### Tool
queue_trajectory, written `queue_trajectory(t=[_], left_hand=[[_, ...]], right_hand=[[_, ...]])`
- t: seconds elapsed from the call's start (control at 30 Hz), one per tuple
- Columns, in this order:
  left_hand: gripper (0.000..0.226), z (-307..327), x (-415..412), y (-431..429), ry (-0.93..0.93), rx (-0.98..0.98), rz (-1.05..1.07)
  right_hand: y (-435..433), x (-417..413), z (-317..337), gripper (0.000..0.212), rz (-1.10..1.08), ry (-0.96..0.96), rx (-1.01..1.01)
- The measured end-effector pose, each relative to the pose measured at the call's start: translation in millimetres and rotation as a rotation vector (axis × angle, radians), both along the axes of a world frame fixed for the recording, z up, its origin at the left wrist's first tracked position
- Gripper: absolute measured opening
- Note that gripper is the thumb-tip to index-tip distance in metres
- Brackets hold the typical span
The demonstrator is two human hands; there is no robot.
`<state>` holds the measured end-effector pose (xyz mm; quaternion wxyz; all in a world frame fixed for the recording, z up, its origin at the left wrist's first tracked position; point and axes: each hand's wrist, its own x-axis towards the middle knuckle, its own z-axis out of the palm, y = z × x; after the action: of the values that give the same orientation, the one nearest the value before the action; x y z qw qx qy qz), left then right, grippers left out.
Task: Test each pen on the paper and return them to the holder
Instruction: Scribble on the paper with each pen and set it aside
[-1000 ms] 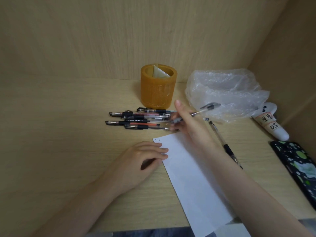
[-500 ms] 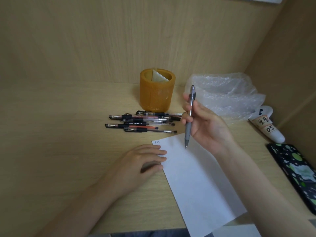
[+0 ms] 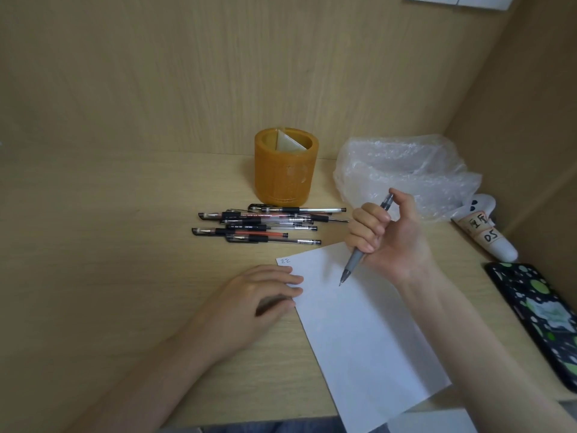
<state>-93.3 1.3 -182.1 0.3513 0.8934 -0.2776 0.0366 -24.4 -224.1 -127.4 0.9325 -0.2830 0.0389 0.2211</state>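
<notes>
Right hand (image 3: 387,235) has its fingers curled round a gray pen (image 3: 354,260), tip down over the white paper (image 3: 359,332); can't tell if it's touching. Left hand (image 3: 259,295) lies flat, fingertips on the paper's edge. The orange pen holder (image 3: 285,176) only shows a pale folded slip (image 3: 287,142) inside. The other pens (image 3: 259,228) lie in a pile on the desk just in front of it.

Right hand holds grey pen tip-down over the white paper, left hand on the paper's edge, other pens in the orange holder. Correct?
Wrong on the other pens: the head view shows the black-capped pens lying on the wooden desk in front of the orange cylindrical holder, not in it. Right hand, grey pen, white paper sheet and left hand are as stated.
</notes>
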Motion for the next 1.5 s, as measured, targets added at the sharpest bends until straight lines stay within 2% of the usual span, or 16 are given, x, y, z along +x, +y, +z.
queue_trajectory(t=[0.1, 0.2, 0.27, 0.33, 0.43, 0.47, 0.57, 0.67, 0.73, 0.87, 0.93, 1.03, 1.17, 1.3, 1.43, 1.5], left_hand=[[0.043, 0.3, -0.3, 0.0, -0.007, -0.006, 0.001], [0.043, 0.8, 0.0, -0.2, -0.015, -0.003, -0.002], [0.040, -0.7, 1.1, 0.0, -0.019, -0.011, -0.005], [0.036, -2.8, 1.9, 0.2, -0.029, -0.017, -0.006], [0.035, -3.4, 1.7, 0.6, -0.030, -0.019, -0.004], [0.036, -3.3, 1.7, 0.7, -0.027, -0.018, -0.003], [0.035, -2.8, 1.1, 1.0, -0.020, -0.019, -0.003], [0.030, -1.6, 0.3, 1.1, -0.008, -0.018, 0.001], [0.025, -0.1, -0.1, 0.7, -0.002, -0.009, 0.003], [0.038, 0.2, -0.2, 0.4, -0.019, -0.014, -0.005], [0.036, 0.3, -0.3, 0.4, -0.014, -0.007, -0.003], [0.034, 1.2, -0.6, 0.8, -0.011, -0.003, -0.004], [0.039, 2.0, -0.3, -0.1, -0.018, -0.015, -0.005], [0.039, 1.2, 0.1, -0.4, -0.035, -0.047, 0.002], [0.025, 0.8, 2.3, -1.0, -0.024, -0.103, 0.022], [0.020, -0.9, 4.4, -0.9, -0.019, -0.132, 0.022]], right_hand=[[-4.7, -0.4, 8.3, 0.063, 0.015, -0.006, -0.082], [-10.6, -3.5, 19.7, 0.039, -0.043, -0.112, -0.426], [-14.5, -5.7, 22.1, 0.024, -0.108, -0.206, -0.718], [-18.0, -10.5, 20.2, 0.019, -0.187, -0.294, -1.106], [-21.6, -19.0, 17.4, 0.032, -0.281, -0.437, -1.861], [-21.0, -21.8, 17.1, 0.034, -0.273, -0.450, -2.048], [-18.2, -26.1, 6.9, 0.038, -0.212, -0.466, -2.279], [-16.7, -25.7, -12.2, 0.025, -0.180, -0.558, -2.335], [-15.5, -26.9, -19.7, 0.026, -0.157, -0.566, -2.361], [-16.2, -29.6, -22.0, 0.031, -0.199, -0.585, -2.444], [-16.2, -32.4, -19.5, 0.030, -0.213, -0.584, -2.445], [-11.3, -34.8, -13.1, 0.022, -0.294, -0.690, -2.359], [18.8, -24.1, -6.7, 0.018, -0.289, -0.916, -2.067], [52.0, -5.3, -17.7, 0.022, -0.111, -0.929, -2.096], [53.6, 0.4, -23.3, 0.017, -0.133, -0.922, -2.101], [48.1, -1.7, -22.8, 0.010, -0.185, -0.913, -1.970]])
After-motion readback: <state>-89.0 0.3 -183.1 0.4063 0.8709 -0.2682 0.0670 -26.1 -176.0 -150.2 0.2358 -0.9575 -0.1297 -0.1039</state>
